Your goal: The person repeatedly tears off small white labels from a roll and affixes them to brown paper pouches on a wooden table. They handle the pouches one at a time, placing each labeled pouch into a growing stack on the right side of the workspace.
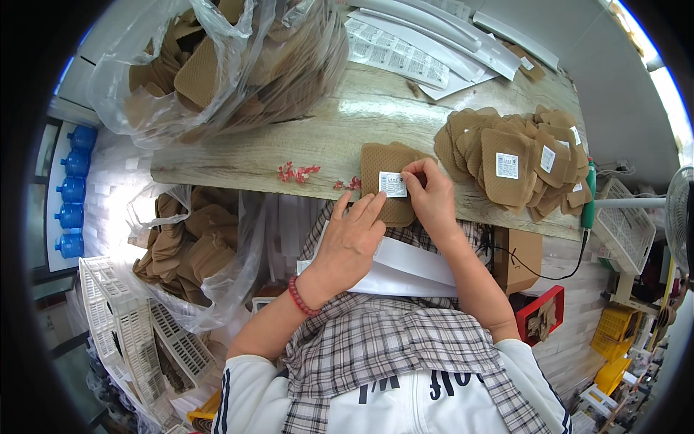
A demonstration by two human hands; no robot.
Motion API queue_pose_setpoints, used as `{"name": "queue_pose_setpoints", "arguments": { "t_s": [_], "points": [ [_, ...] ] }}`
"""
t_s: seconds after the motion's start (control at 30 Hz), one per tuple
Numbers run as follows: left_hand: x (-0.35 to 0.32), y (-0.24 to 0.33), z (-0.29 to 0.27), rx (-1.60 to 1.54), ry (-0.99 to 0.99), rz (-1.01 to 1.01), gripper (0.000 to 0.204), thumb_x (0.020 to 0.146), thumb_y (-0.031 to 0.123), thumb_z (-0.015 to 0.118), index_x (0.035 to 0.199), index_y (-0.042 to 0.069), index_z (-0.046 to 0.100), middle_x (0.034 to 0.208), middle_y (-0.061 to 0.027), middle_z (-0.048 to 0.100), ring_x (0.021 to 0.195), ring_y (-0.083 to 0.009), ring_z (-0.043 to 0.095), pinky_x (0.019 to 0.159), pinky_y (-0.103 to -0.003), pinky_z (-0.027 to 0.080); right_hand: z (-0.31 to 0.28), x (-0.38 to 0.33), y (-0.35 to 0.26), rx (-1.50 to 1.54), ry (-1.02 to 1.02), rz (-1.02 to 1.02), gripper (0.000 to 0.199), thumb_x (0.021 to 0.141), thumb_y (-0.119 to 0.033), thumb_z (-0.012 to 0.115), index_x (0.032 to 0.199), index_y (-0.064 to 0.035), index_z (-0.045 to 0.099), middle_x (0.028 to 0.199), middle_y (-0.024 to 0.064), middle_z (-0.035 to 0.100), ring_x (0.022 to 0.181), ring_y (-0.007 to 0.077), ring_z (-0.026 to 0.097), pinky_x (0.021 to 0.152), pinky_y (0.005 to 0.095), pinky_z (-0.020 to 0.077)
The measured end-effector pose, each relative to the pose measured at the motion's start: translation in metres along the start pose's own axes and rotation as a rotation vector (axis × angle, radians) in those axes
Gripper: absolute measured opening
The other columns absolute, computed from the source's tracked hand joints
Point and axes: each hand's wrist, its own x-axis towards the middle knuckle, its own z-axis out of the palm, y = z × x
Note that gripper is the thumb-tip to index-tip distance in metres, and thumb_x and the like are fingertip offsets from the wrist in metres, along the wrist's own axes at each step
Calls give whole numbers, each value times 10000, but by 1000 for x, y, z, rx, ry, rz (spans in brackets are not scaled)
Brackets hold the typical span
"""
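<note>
- A plaid cloth [376, 347] lies across the person's lap nearest the camera, over white clothing with dark stripes on the sleeves
- A white strip of paper [405, 267] rests across the lap just under the forearms
- The left hand [347, 242] wears a red bead bracelet [300, 296] at the wrist; its fingers are held straight and close together, fingertips resting on the lower edge of a tan mesh pad [387, 181]
- The right hand [432, 195] has its fingers bent, thumb and forefinger pressing a small white label [392, 184] onto the face of the tan mesh pad
- The tan mesh pad lies at the near edge of the wooden table [289, 145], part of it hanging over the edge toward the lap, with both hands touching it
- To the right on the table sits a pile of labelled pads [517, 163], each carrying a white sticker, overlapping one another, near the right hand but apart from it
- A clear plastic bag of pads [224, 65] lies at the far left of the table, stuffed with unlabelled tan pieces
- White label sheets [405, 54] lie spread at the far edge of the table
- A second plastic bag [191, 246] holding more tan pads hangs below the table on the person's left, above white plastic crates [137, 333]
- Blue water bottles [72, 192] stand in a row at the far left
- A green-handled tool [589, 195] lies at the table's right end, with a black cord running down from it
</note>
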Motion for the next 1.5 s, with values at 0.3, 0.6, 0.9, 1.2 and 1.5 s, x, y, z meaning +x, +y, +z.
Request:
{"name": "queue_pose_setpoints", "arguments": {
  "t_s": [0.3, 0.6, 0.9, 1.2, 1.5],
  "points": [
    [-2, 3, 3, 44, -1, -4, 29, 817, -3, 555, 815, -13, 583, 1395, -232, 533, 1295, -360, 502, 1139, -574, 312, 10, -7, 1, -340, 91, -275, 474, 873, -80, 708, 1319, -62, 549, 921, 69, 630, 769, 235, 645, 655, 362, 526],
    [8, -6, -7, -17, -80, 3, 49, 790, 44, 654, 794, 10, 618, 1458, -268, 464, 1161, -353, 520, 1021, -468, 398, 7, -9, 15, 87, 62, -81, 147, 871, -38, 717, 1011, -52, 673, 864, 89, 658, 728, 220, 644, 665, 317, 521],
    [37, -28, -7, -47, -233, 12, 38, 779, 21, 643, 742, 27, 646, 1485, -307, 430, 1091, -354, 529, 1009, -428, 416, -7, -25, -1, -264, 136, -821, 212, 702, 78, 674, 863, -57, 642, 843, 84, 641, 724, 264, 637, 585, 363, 506],
    [20, 2, -23, 93, -91, 78, 54, 751, 0, 627, 783, -3, 669, 1419, -257, 518, 1070, -334, 540, 969, -451, 407, -51, -21, -26, 495, 143, -10, 115, 957, -11, 630, 1067, -7, 599, 947, 14, 619, 844, 86, 578, 766, 248, 497],
    [3, 4, -10, 16, -59, 36, 100, 779, -40, 555, 839, -56, 634, 1313, -271, 586, 1308, -410, 503, 1117, -532, 353, -8, 17, 15, 432, -140, 85, 142, 927, -6, 660, 1066, -5, 627, 858, 7, 632, 749, 63, 565, 643, 230, 483]
  ]
}}
